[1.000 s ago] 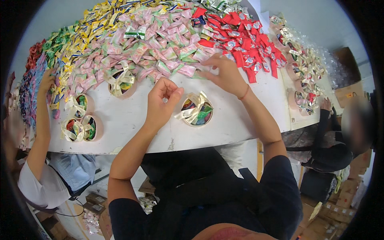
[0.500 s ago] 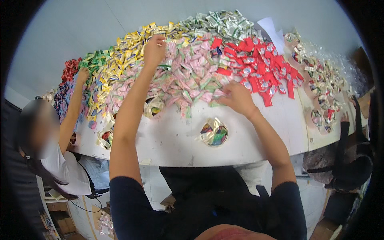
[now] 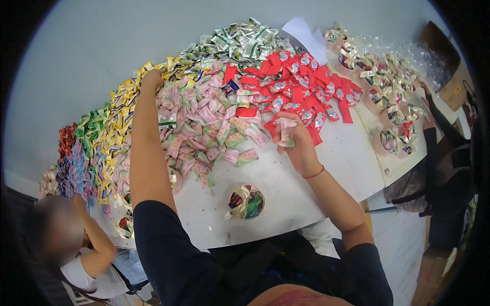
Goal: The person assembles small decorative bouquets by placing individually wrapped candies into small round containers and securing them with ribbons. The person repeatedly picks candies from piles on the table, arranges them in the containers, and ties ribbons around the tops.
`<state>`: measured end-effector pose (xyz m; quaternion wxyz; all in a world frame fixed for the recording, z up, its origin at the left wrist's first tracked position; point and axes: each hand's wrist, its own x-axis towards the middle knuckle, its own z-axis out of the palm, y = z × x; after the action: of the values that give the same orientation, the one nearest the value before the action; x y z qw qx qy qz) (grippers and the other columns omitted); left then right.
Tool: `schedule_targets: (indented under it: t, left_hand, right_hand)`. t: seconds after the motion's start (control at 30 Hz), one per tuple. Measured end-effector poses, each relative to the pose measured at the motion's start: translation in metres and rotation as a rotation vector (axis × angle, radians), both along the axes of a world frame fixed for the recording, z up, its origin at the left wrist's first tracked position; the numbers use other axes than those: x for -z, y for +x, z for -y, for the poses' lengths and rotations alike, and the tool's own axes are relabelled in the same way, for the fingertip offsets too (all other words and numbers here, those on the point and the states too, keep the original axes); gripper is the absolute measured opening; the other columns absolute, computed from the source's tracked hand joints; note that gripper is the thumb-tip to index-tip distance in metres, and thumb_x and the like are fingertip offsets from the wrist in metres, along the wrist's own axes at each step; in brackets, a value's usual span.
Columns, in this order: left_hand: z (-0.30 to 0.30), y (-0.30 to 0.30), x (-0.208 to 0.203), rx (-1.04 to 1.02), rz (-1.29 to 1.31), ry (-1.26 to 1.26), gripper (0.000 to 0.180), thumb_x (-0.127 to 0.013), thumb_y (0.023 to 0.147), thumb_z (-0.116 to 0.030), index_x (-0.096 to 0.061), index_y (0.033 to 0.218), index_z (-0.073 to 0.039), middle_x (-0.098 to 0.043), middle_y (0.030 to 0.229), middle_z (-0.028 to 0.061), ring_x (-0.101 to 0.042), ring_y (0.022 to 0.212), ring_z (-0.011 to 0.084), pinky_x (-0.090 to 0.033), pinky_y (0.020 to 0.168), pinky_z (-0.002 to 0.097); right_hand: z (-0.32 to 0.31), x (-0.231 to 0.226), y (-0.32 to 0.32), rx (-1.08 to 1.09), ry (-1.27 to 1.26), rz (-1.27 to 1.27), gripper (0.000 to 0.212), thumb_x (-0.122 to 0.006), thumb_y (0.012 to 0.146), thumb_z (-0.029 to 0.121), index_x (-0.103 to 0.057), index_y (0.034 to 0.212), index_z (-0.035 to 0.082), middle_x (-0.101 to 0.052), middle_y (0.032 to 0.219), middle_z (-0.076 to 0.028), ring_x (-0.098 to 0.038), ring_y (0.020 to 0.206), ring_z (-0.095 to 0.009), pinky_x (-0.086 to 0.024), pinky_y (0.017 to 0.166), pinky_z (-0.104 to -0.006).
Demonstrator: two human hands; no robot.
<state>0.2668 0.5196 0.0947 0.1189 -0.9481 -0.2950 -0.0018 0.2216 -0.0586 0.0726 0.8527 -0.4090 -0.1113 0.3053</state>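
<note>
My left hand (image 3: 152, 79) reaches far over the table to the yellow wrapped sweets (image 3: 121, 109), its fingers curled down among them. What those fingers hold, if anything, is hidden. My right hand (image 3: 302, 151) is raised beside the red packets (image 3: 301, 81) and pinches a pink-and-green wrapped sweet (image 3: 287, 132). A heap of similar pink wrapped sweets (image 3: 199, 109) lies between my two hands. Closer to me stands a round tub (image 3: 263, 205) with colourful sweets and a cream ribbon in it.
Silver-green packets (image 3: 240, 41) are heaped at the back beside a white sheet (image 3: 306, 38). Several filled tubs (image 3: 375, 102) crowd the right side, near another person's arms. A co-worker (image 3: 99, 255) sits at the left. Another tub (image 3: 176, 181) stands beside my left forearm.
My right hand has lifted off the pink heap with a pink sweet in its fingers. The view has shifted and turned; my left hand remains at the yellow sweets.
</note>
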Motion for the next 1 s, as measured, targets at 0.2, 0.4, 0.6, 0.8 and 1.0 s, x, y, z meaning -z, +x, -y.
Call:
schedule_targets:
  t: [0.2,0.4,0.6,0.8,1.0]
  left_hand:
    - [0.074,0.072,-0.04,0.146,0.366,0.053,0.027,-0.056,0.084,-0.025,-0.07,0.101,-0.009,-0.067,0.11,0.019,-0.064,0.099,0.0377,-0.053,0.081,0.0478]
    - [0.211,0.164,-0.014,0.705,0.405,-0.086,0.036,-0.064,0.083,-0.035,-0.069,0.112,-0.015,-0.066,0.111,0.0166,-0.064,0.099,0.0378,-0.051,0.086,0.0479]
    - [0.251,0.157,0.012,0.346,0.496,0.008,0.038,-0.071,0.082,-0.031,-0.067,0.114,-0.012,-0.063,0.118,0.0183,-0.065,0.099,0.0329,-0.052,0.081,0.0484]
    - [0.32,0.103,-0.034,0.669,0.325,-0.678,0.032,-0.073,0.08,-0.035,-0.07,0.091,-0.005,-0.069,0.096,0.0171,-0.066,0.084,0.0341,-0.051,0.073,0.0416]
    - [0.388,0.085,0.015,0.834,0.166,-0.444,0.02,-0.076,0.08,-0.024,-0.07,0.088,-0.007,-0.067,0.079,0.0019,-0.059,0.069,0.0116,-0.046,0.063,0.028]
  right_hand:
    - [0.001,0.021,-0.001,0.106,-0.048,0.053,0.04,-0.058,0.098,0.03,-0.041,0.065,0.012,-0.042,0.056,0.001,-0.045,0.054,-0.01,-0.027,0.048,-0.0266]
    - [-0.005,0.007,-0.02,0.157,-0.06,0.378,0.02,-0.053,0.1,0.022,-0.063,0.104,0.005,-0.063,0.08,-0.006,-0.063,0.071,-0.012,-0.049,0.06,-0.0294]
    - [0.006,0.008,-0.031,0.289,-0.29,1.142,0.027,-0.057,0.091,0.004,-0.062,0.117,0.006,-0.065,0.091,-0.011,-0.064,0.071,-0.025,-0.051,0.062,-0.0336]
    - [0.011,0.006,-0.032,0.431,-0.221,1.185,0.029,-0.059,0.088,0.005,-0.06,0.117,0.005,-0.065,0.101,-0.012,-0.063,0.087,-0.03,-0.051,0.075,-0.0367]
    - [0.004,0.001,-0.007,0.801,-0.093,0.849,0.031,-0.057,0.091,0.008,-0.055,0.121,0.001,-0.06,0.112,-0.014,-0.059,0.104,-0.028,-0.046,0.09,-0.0365]
